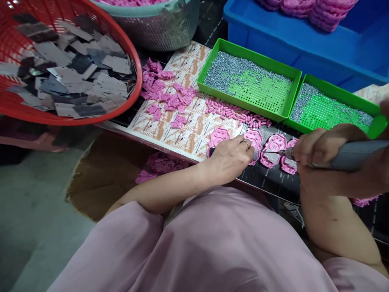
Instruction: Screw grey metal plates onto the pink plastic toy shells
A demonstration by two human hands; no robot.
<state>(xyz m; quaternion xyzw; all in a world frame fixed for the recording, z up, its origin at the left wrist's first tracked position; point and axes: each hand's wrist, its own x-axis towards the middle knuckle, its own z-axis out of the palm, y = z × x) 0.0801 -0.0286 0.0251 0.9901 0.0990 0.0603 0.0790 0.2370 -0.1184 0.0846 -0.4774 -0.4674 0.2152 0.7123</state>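
Note:
My right hand (319,148) is closed around a grey electric screwdriver (352,155), its thin bit pointing left at a pink moulded frame (273,149) lying on the bench. My left hand (232,156) rests fingers-down on the neighbouring pink frame (253,140), pressing it against the table; a ring shows on one finger. Another pink frame (219,136) lies just left of that hand, and a further one (288,164) sits under the screwdriver tip.
Two green trays (291,91) hold several small metal screws. Loose pink parts (170,95) and pink pegs (237,115) lie on printed paper. A red basket (133,61) holds grey cards. A blue crate (273,40) stands behind, a grey basket (164,28) further left.

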